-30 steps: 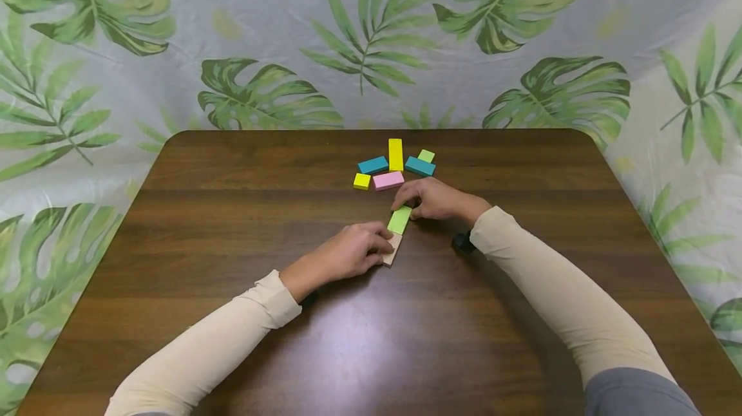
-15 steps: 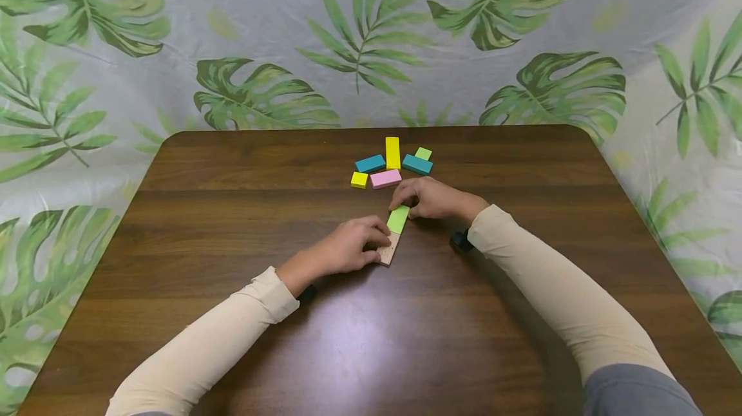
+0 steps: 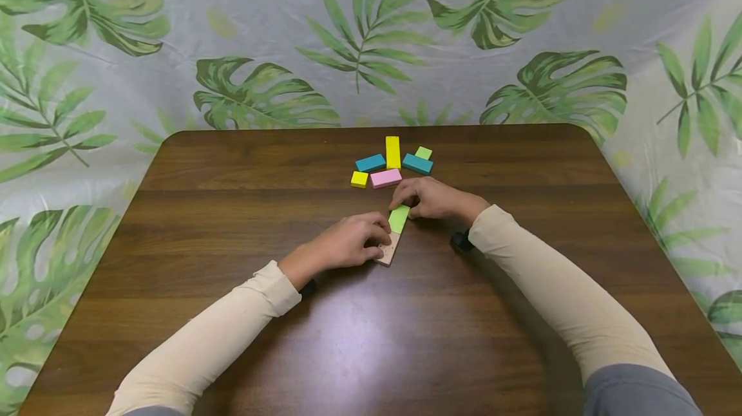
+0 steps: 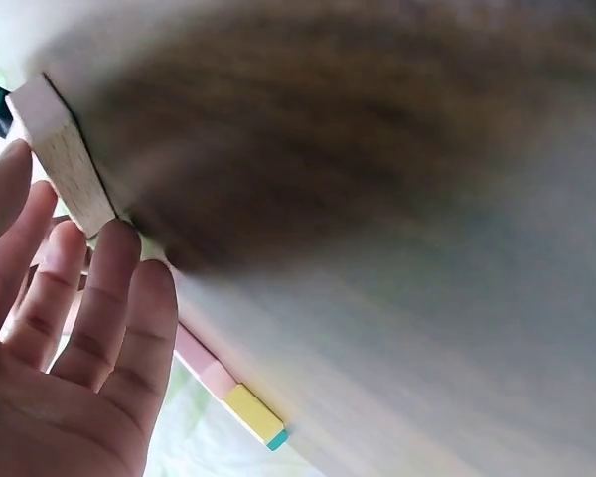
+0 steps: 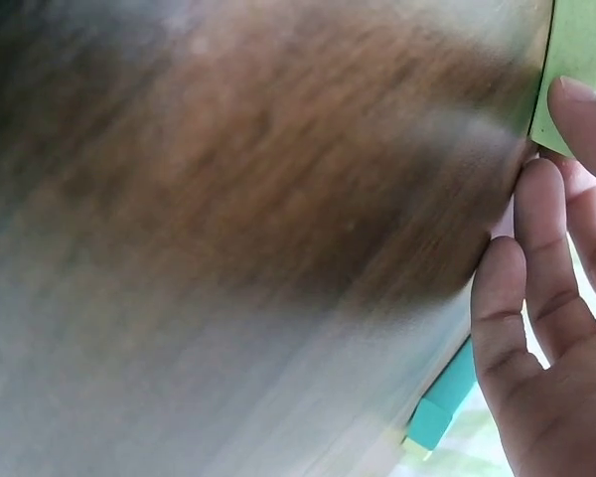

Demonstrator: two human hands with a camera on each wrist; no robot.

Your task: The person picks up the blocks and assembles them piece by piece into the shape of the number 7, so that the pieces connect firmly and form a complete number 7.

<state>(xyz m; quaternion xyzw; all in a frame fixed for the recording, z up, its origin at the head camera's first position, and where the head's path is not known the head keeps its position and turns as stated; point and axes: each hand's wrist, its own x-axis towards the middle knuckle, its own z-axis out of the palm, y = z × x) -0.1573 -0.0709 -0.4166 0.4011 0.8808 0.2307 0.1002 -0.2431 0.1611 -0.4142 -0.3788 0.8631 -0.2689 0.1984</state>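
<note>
A plain wooden block and a light green block lie end to end in a slanting line at mid-table. My left hand holds the plain block from its left side, thumb and fingertips at it; the left wrist view shows its bare wood face beside the thumb. At the far end of the green block, my right hand pinches it between thumb and fingers. The right wrist view has the thumb against the green block's side. Some fingertips are hidden behind the blocks.
Beyond the hands are a pink block, a small yellow block, a long yellow block, a left teal block, a right teal block and a small green block. A leaf-patterned cloth hangs behind the table.
My left hand's fingers have drawn slightly left, uncovering more of the plain block. The right hand stays at the green block. The view has shifted slightly.
</note>
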